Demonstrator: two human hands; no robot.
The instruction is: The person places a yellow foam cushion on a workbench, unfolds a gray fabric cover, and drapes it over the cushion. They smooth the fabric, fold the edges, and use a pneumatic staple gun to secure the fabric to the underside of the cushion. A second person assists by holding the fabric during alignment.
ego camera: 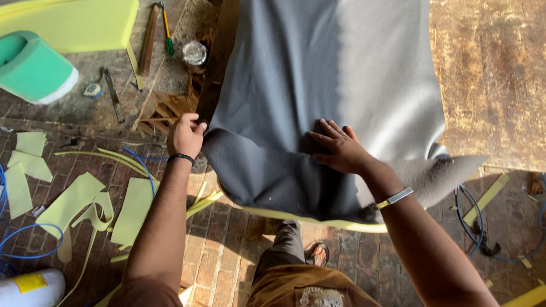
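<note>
While the grey fabric (318,85) is spread over a yellow foam pad (307,219) at the frame's centre, its left edge is pinched by the left hand (185,135) and its middle is pressed flat by the right hand (338,149), fingers spread. Smoothing and tucking appears to be in hand; an even pull around the edge is judged necessary next. Foam offcuts (79,199) are scattered at lower left on the brick floor (227,250).

Grey fabric (318,74), yellow foam scraps (79,199), blue hose (34,233), reddish-brown brick floor (227,244)
</note>
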